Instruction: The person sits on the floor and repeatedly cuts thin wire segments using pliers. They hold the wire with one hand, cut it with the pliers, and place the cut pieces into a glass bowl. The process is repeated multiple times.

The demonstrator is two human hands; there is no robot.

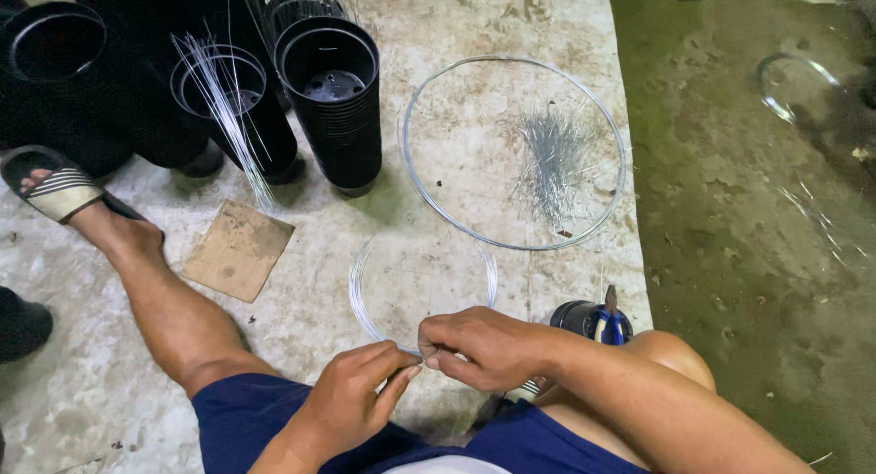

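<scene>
A small coil of thin silver wire [360,301] lies on the concrete floor in front of my knees. My left hand [351,396] and my right hand [479,346] meet at the coil's near edge. Both pinch the wire between thumb and fingers, fingertips almost touching. A larger ring of thick wire [511,72] lies beyond it. Inside that ring sits a pile of short cut wire pieces [552,164]. Blue-handled pliers [607,321] rest beside my right knee.
Stacks of black plastic pots [333,100] stand at the back left, one holding a bundle of thin wires [224,95]. A cardboard square [239,250] lies near my left leg and sandalled foot [59,191]. More wire loops [794,86] lie on the mossy ground at right.
</scene>
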